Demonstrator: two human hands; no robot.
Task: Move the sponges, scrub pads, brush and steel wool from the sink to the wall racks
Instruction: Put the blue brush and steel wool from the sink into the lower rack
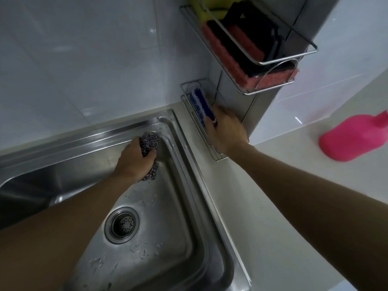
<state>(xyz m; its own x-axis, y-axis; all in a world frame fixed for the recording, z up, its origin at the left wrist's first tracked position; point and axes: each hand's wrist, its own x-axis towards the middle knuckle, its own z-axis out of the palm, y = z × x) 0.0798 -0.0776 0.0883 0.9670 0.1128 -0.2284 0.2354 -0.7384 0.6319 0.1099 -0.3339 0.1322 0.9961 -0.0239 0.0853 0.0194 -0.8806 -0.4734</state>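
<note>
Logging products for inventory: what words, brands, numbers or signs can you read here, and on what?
No readable text anywhere.
Pink bottle: no label shows.
Brush, steel wool, sink, upper rack: no markings visible.

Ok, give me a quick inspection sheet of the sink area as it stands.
Surface: steel sink, wet, bits of debris in the basin.
Job's things: steel wool in the sink; blue brush in the lower rack; sponges and pads in the upper rack.
Clutter: pink bottle on the counter.
Grippers: left hand closed on the steel wool; right hand on the brush.
Cables: nothing seen.
Surroundings: white tiled wall.
</note>
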